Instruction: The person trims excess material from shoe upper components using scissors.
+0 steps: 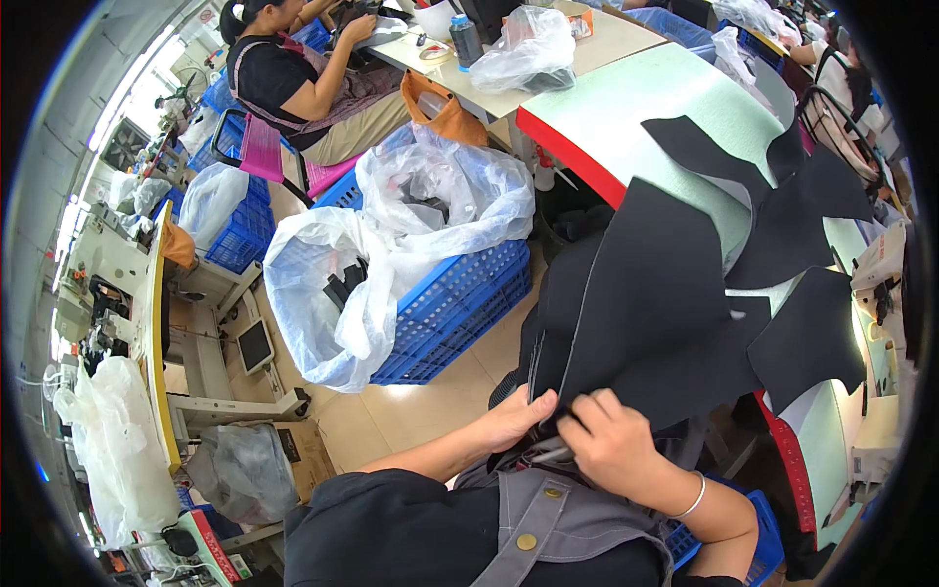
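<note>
Large black fabric panels [655, 303], cut in curved shapes, hang over the edge of the table in front of me. My left hand [516, 419] grips the lower left corner of the stacked panels, thumb on top. Close beside it, my right hand [614, 445] has its fingers curled in at the panels' lower edge. A thin pale grey pointed piece [551, 456] shows under its fingertips; its kind is unclear, and the hand hides what it pinches. More loose black pieces [807, 333] lie on the light green tabletop [606, 108] to the right.
Blue plastic crates [460, 303] lined with clear bags stand on the floor ahead left, black pieces inside. A seated person [293, 83] works beyond them. A yellow-edged sewing table [156, 323] stands at the left. A bottle [465, 41] and plastic bag [528, 49] sit on the far table.
</note>
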Available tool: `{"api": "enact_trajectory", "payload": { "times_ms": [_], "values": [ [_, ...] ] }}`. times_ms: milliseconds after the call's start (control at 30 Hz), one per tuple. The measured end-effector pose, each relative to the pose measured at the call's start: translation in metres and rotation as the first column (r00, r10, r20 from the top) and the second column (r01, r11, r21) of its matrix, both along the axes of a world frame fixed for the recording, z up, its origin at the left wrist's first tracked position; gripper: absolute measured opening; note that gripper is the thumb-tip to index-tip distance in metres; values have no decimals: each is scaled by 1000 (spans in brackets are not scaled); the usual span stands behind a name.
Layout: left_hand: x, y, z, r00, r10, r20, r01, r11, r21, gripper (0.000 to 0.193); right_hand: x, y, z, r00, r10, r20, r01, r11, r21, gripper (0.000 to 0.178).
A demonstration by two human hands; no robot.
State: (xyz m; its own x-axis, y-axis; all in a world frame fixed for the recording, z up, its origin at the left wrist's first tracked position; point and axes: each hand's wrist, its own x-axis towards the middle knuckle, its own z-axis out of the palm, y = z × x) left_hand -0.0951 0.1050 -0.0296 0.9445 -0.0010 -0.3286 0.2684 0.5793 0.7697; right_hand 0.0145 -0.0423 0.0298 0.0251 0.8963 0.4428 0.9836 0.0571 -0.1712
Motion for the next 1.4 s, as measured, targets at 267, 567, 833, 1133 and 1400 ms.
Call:
{"api": "enact_trajectory", "payload": {
  "times_ms": [267,567,833,1133,1400],
  "values": [
    [8,-15,20,986,131,-105,-128,991,33,49,-12,-8,3,995,69,-69,-77,989,-128,13],
    [7,-6,4,950,155,-270,-168,985,-28,37,9,-23,18,904,84,-419,-165,973,-161,34],
    [7,-1,10,968,156,-197,-169,985,-47,56,124,-91,50,702,-700,128,706,708,-1,32],
    [2,4,6,979,37,-202,-37,999,1,62,142,-83,1,644,-579,500,590,792,158,20],
    [3,5,10,981,43,-187,-39,999,27,60,156,-74,-1,752,-612,245,601,789,129,18]
  ]
}}
